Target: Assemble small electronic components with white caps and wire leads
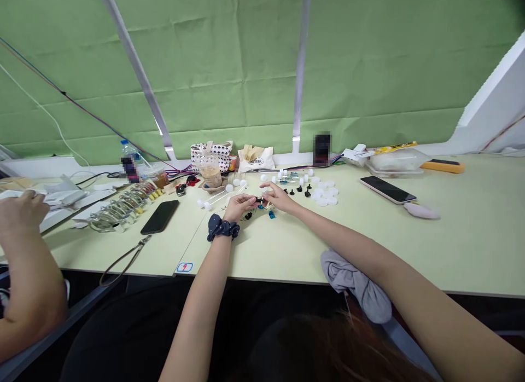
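Note:
My left hand (pixel 239 206) and my right hand (pixel 277 196) meet over the pale green table (pixel 287 245), both pinched on a small black part (pixel 258 200) held between them. A dark blue scrunchie (pixel 222 227) is round my left wrist. Small blue and black pieces (pixel 270 213) lie just below the hands. Clear tubes with white caps (pixel 216 197) lie to the left, and white round caps (pixel 324 195) with small black parts (pixel 307 190) lie to the right.
A black phone (pixel 159 216) and a row of glass jars (pixel 123 207) lie at the left, a second phone (pixel 388 189) at the right, a grey cloth (pixel 356 283) at the near edge. Bags (pixel 255 158) and a drink cup (pixel 210 171) stand by the green wall. Another person's hand (pixel 20 209) is at far left.

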The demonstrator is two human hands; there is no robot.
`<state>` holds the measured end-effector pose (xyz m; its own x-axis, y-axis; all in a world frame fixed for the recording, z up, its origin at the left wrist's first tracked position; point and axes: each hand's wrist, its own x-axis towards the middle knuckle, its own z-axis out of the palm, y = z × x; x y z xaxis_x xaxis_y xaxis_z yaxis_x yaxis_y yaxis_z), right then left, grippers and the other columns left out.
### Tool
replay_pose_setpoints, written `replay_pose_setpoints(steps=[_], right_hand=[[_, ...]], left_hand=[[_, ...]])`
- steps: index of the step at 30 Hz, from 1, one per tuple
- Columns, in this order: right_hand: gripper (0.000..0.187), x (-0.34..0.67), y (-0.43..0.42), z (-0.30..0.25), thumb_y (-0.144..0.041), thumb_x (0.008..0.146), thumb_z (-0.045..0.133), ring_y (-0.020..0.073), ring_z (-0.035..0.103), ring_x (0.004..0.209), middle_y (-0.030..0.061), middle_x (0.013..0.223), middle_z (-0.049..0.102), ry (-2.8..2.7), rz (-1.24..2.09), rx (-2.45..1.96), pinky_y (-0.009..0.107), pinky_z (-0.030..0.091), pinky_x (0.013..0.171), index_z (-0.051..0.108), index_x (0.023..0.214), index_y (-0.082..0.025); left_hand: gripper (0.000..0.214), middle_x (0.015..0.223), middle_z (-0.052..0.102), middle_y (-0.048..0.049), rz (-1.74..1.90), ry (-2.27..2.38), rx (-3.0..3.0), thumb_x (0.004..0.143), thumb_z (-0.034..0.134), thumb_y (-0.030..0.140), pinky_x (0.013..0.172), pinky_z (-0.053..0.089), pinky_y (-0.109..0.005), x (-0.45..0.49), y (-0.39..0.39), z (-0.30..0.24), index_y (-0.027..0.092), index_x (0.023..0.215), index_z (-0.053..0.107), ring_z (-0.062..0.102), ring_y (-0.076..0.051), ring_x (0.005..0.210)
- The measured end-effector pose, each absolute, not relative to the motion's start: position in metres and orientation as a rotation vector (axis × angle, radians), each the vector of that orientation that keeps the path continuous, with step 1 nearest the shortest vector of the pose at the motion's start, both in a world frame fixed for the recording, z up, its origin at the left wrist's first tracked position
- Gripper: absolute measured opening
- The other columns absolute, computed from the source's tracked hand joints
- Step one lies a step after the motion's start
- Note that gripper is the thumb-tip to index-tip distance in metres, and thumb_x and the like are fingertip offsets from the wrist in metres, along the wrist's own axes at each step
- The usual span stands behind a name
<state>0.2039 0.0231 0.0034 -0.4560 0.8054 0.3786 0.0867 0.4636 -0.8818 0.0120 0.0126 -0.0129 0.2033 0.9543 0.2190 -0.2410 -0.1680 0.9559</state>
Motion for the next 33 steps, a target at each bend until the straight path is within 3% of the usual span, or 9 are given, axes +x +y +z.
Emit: replay_pose_setpoints(steps=[5,10,14,18,22,26,30,33], right_hand=[[0.047,0.204,0.0251,0.002,-0.036,0.071,0.066,0.0158,0.059,0.076,-0.0005,0.078,0.06,-1.852,0.946,-0.722,0.027,0.045,0.065,0.045,0.11,-0.021],[0.038,0.2035,0.026,0.001,-0.039,0.081,0.053,0.015,0.059,0.069,-0.0014,0.071,0.059,-1.854,1.043,-0.762,0.028,0.044,0.063,0.043,0.112,-0.021],[0.044,0.2031,0.0247,0.0017,-0.037,0.074,0.063,0.0156,0.059,0.075,-0.0003,0.077,0.06,-1.859,0.947,-0.76,0.027,0.044,0.064,0.044,0.112,-0.021],[0.037,0.2031,0.0249,0.001,-0.04,0.082,0.052,0.0147,0.059,0.067,-0.0017,0.07,0.059,-1.863,1.053,-0.77,0.028,0.045,0.063,0.043,0.113,-0.021],[0.043,0.2032,0.0261,-0.0001,-0.038,0.076,0.062,0.015,0.059,0.072,-0.0009,0.076,0.06,-1.863,0.977,-0.758,0.027,0.045,0.065,0.044,0.111,-0.022],[0.037,0.2028,0.026,-0.0001,-0.041,0.082,0.052,0.0148,0.059,0.066,-0.002,0.069,0.059,-1.865,1.043,-0.778,0.027,0.045,0.062,0.043,0.113,-0.022],[0.044,0.2026,0.0242,0.001,-0.041,0.077,0.06,0.0154,0.059,0.072,-0.0004,0.077,0.061,-1.86,0.992,-0.777,0.026,0.044,0.061,0.043,0.113,-0.022],[0.039,0.2026,0.0222,0.0026,-0.04,0.081,0.054,0.0147,0.059,0.067,-0.002,0.068,0.06,-1.866,1.044,-0.783,0.026,0.044,0.061,0.042,0.114,-0.021]], left_hand=[[0.04,0.08,0.071,-0.0102,1.288,0.789,1.267,0.056,0.081,0.034,0.085,0.05,-0.043,0.0119,0.013,-0.0127,0.009,0.084,0.066,0.068,-0.021,0.076],[0.038,0.082,0.07,-0.0103,1.276,0.767,1.273,0.058,0.081,0.033,0.084,0.05,-0.042,0.0101,0.0151,-0.0153,0.009,0.084,0.066,0.068,-0.021,0.076],[0.038,0.082,0.07,-0.0111,1.275,0.769,1.283,0.058,0.081,0.034,0.084,0.05,-0.042,0.0097,0.0148,-0.015,0.009,0.084,0.066,0.068,-0.021,0.077],[0.037,0.082,0.07,-0.0107,1.274,0.78,1.285,0.059,0.08,0.033,0.085,0.05,-0.042,0.0112,0.0122,-0.0125,0.01,0.083,0.067,0.068,-0.021,0.077],[0.036,0.082,0.07,-0.0109,1.287,0.774,1.284,0.059,0.08,0.033,0.085,0.05,-0.042,0.0117,0.0116,-0.0124,0.01,0.084,0.067,0.068,-0.021,0.076],[0.037,0.082,0.07,-0.01,1.278,0.759,1.272,0.058,0.081,0.033,0.083,0.051,-0.042,0.0101,0.0141,-0.0152,0.01,0.083,0.067,0.068,-0.021,0.075],[0.037,0.083,0.07,-0.0098,1.287,0.759,1.276,0.058,0.08,0.033,0.084,0.051,-0.042,0.0096,0.0151,-0.0162,0.01,0.084,0.067,0.068,-0.021,0.077],[0.038,0.082,0.07,-0.0098,1.282,0.78,1.279,0.057,0.081,0.034,0.084,0.051,-0.042,0.011,0.0136,-0.0149,0.01,0.083,0.066,0.068,-0.021,0.076]])
